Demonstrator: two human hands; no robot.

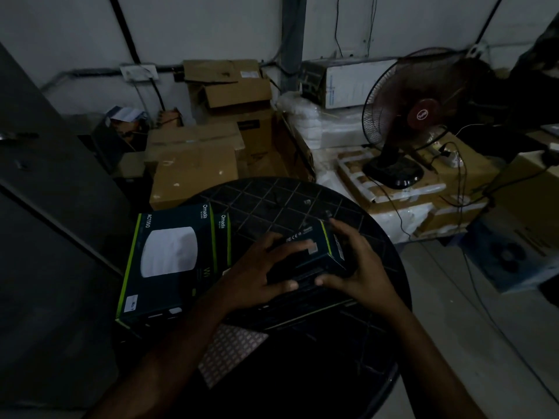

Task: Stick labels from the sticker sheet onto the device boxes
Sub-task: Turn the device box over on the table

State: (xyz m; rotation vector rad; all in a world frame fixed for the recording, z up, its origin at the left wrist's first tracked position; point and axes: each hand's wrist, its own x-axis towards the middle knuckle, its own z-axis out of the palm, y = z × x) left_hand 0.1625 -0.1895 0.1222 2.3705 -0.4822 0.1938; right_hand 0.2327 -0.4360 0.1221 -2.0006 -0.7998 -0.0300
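Observation:
A dark device box (314, 252) with a green edge stripe is held tilted above the round black table (287, 198). My left hand (257, 273) grips its near left side and my right hand (357, 261) grips its right end. A small pale label shows on its top face. Under it lies another dark box (302, 309). To the left stand two Omada boxes; the nearer one (163, 261) shows a white round device and carries a small white label at its near corner. The sticker sheet (230, 349) lies on the table below my left forearm, partly covered.
Brown cardboard boxes (193, 164) are piled behind the table. A black standing fan (405, 116) with cables stands on packing at the right. A dark panel (45, 176) runs along the left. Bare floor lies to the right of the table.

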